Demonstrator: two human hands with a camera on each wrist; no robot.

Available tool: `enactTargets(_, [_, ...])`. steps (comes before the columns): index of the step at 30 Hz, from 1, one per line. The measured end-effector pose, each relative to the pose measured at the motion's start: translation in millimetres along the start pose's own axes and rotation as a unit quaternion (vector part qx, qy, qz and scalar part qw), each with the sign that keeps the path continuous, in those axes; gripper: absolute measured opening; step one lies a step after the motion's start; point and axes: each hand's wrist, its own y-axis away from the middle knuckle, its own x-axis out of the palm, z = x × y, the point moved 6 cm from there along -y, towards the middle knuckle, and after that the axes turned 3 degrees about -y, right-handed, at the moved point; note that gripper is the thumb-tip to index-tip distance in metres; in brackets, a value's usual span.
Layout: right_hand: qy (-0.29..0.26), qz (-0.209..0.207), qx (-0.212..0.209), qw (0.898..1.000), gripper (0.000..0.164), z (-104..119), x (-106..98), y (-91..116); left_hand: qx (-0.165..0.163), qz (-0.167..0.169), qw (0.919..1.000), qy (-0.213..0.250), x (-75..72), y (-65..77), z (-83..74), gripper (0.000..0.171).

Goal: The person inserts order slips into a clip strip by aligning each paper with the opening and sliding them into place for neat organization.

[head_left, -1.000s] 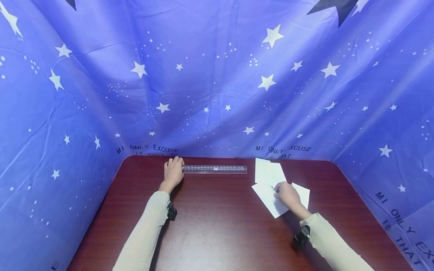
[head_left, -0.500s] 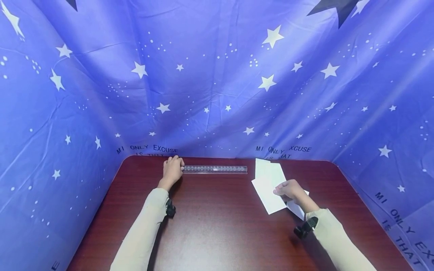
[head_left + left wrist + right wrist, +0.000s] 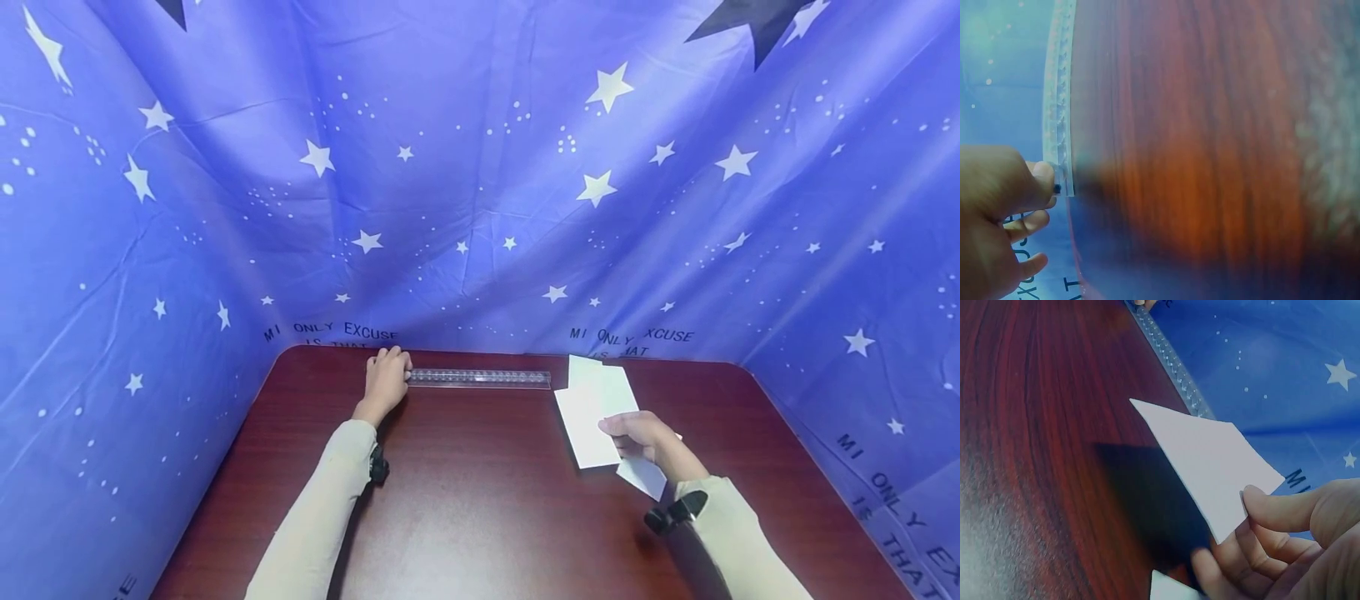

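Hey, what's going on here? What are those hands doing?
Someone's right hand is pinching a white card and holding it up off the dark red table. More white cards lie on the table around it. Over on the other side, the left hand is holding one end of a clear ruler near the table's far edge. Right now, both hands have something to hold.
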Motion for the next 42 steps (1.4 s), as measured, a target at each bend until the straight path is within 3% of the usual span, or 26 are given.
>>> enactTargets(5, [0.007, -0.007, 0.005, 1.000, 0.046, -5, -7, -1, 0.006, -0.013, 0.9999, -0.003, 3.8, 1.9, -1.3, 0.027])
enactTargets(10, [-0.011, -0.006, 0.002, 1.000, 0.046, -5, -11, 0, 0.008, -0.014, 0.9999, 0.005, 7.0, 3.5, -2.2, 0.026])
enactTargets(17, [-0.032, 0.003, -0.025, 0.999, 0.043, -1, 8, -2, 0.002, -0.018, 0.9998, 0.009, 8.5, 2.6, -1.0, 0.016])
enactTargets(23, [-0.046, 0.009, -0.048, 0.998, 0.022, 15, 46, -13, -0.004, -0.023, 0.9997, 0.009, 8.1, 2.4, -1.5, 0.014])
enactTargets(28, [-0.046, 0.022, -0.068, 0.996, 0.019, 27, 91, -22, -0.012, -0.022, 0.9996, 0.012, 9.3, 3.9, -2.2, 0.016])
enactTargets(34, [0.004, -0.021, -0.070, 0.997, 0.018, 43, 140, -31, -0.017, -0.026, 0.9994, 0.016, 8.6, 5.2, -2.8, 0.020])
enactTargets(42, [0.045, -0.054, -0.107, 0.992, 0.015, 73, 193, -35, -0.020, -0.045, 0.9986, 0.020, 6.1, 4.7, -0.4, 0.022])
